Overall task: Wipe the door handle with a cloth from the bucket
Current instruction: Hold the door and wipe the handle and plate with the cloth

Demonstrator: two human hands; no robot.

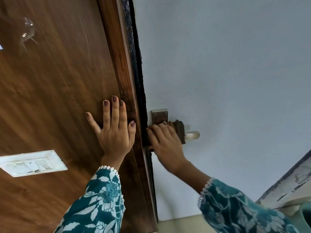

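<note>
Scene: a person stands at a pale blue door, centre-right of the frame, beside a wood-grain panel filling the left half.
Right hand: the right hand (162,137), just right of centre, is clenched around a dark cloth (179,132) and presses it onto the door handle (192,135).
Left hand: the left hand (114,126), centre of the frame, lies flat and spread on the wood-grain panel (55,91), grasping nothing.
Handle: the metal lever's tip shows bare to the right of the cloth; its mounting plate (159,116) sits just above the knuckles.
Progress: wiping appears to be under way, with the cloth already fetched and on the lever; the tip and the plate look yet to be covered.
Hedge: the right hand is blurred, so how much of the lever the cloth wraps is unclear.
Count: two hands, one cloth, one handle, one white switch plate (32,163) at lower left.
Bucket: none is clearly in view.
</note>
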